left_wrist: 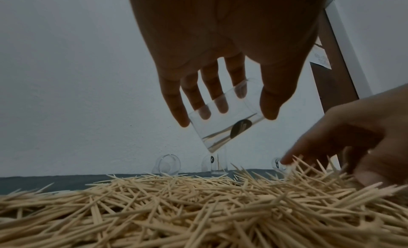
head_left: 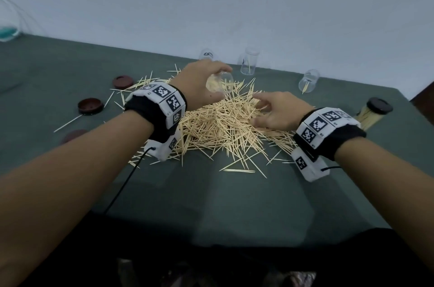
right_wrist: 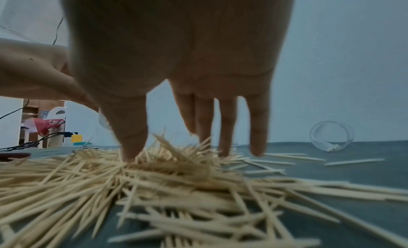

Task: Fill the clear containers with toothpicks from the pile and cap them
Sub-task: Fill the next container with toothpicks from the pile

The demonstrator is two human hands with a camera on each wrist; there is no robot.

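Near the surface's (head_left: 211, 204) left edge lie two brown caps (head_left: 90, 106), off any container. My left hand (head_left: 199, 82) grips a clear container (head_left: 220, 84), tilted above the far part of the toothpick pile (head_left: 218, 127), a few toothpicks inside. Three more clear containers (head_left: 249, 61) sit along the far edge. My right hand (head_left: 277, 113) reaches down with spread fingers (right_wrist: 225, 129), tips touching the pile, nothing gripped. By the right edge lies a filled, capped container (head_left: 373, 114).
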